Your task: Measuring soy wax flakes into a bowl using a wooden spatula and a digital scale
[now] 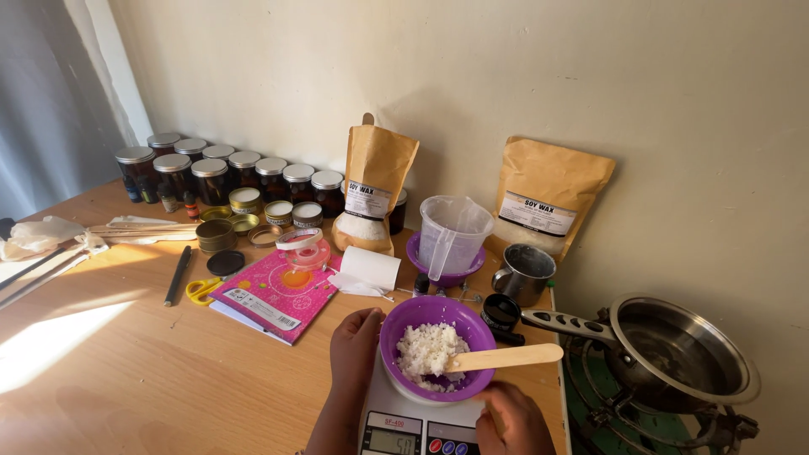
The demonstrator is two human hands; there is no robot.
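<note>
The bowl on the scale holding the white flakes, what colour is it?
The bowl is purple, clearest in the head view.

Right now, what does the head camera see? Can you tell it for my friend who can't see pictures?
A person's left hand steadies a purple bowl of white flakes on a kitchen scale, with a wooden stick resting in it and the right hand at the scale's front. Brown pouches, dark lidded jars and a steel pan surround it.
</note>
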